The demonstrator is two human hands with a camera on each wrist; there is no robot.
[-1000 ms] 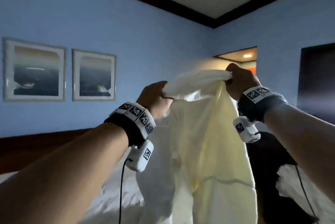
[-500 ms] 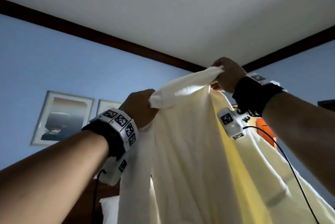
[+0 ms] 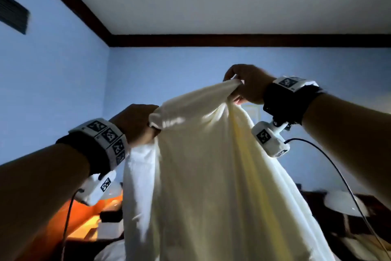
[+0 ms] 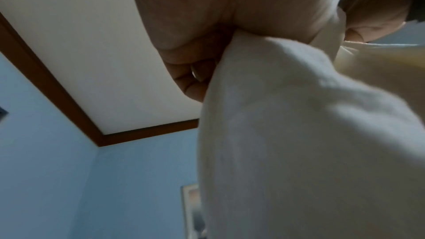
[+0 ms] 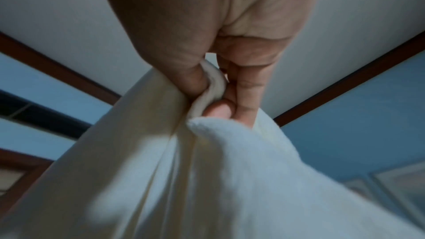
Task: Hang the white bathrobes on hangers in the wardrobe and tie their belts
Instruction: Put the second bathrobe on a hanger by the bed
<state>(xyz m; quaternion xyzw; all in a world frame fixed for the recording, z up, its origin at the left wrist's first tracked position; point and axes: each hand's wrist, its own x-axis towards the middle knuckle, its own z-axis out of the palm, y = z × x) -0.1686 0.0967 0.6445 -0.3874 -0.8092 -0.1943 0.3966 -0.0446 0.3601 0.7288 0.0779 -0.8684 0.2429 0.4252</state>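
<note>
Both of our hands are up near the ceiling line, holding one white bathrobe (image 3: 211, 176) by its top edge. Our left hand (image 3: 135, 125) has its fingers curled into a fist round a bunched roll of cloth; our right hand (image 3: 247, 85), higher and further out, pinches a thick folded edge between thumb and fingertips (image 5: 248, 95), as the right wrist view shows plainly. The robe hangs straight down below both hands and spreads between them, its lower part out of sight.

We judge the cloth soft, thick and limp, with some weight to it: it will sag wherever we let go and will not keep a shape. It is best held along the collar and shoulders, so a hanger can slip in. Both forearms reach forward and upward, wrists bent. No hanger or wardrobe shows, and we cannot see the belt.
</note>
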